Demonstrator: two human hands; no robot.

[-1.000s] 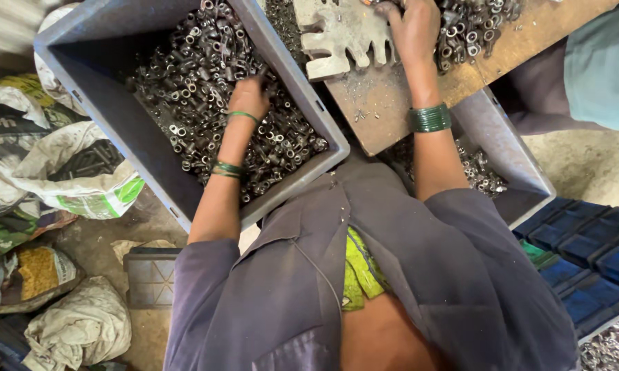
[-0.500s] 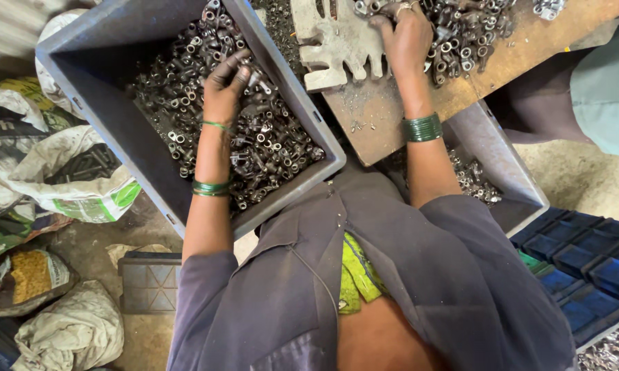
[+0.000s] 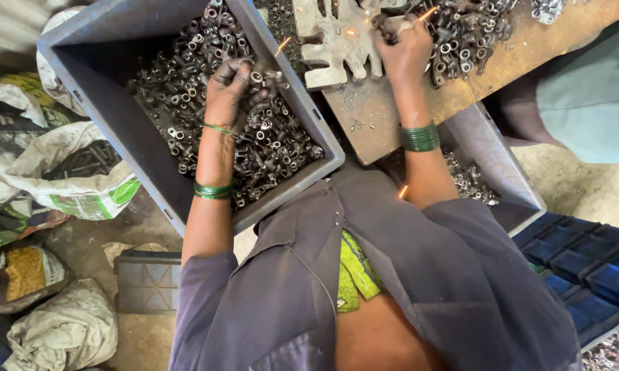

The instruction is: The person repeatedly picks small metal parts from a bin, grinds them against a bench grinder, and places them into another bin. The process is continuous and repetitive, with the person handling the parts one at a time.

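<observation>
Grey crate walls (image 3: 120, 124) leave loose room around the left hand (image 3: 235, 86), curled over a fistful of small metal fittings (image 3: 272, 141). Across the crate's rim, the right hand (image 3: 404, 51) presses closed on fittings beside a notched plate (image 3: 333, 41).
</observation>
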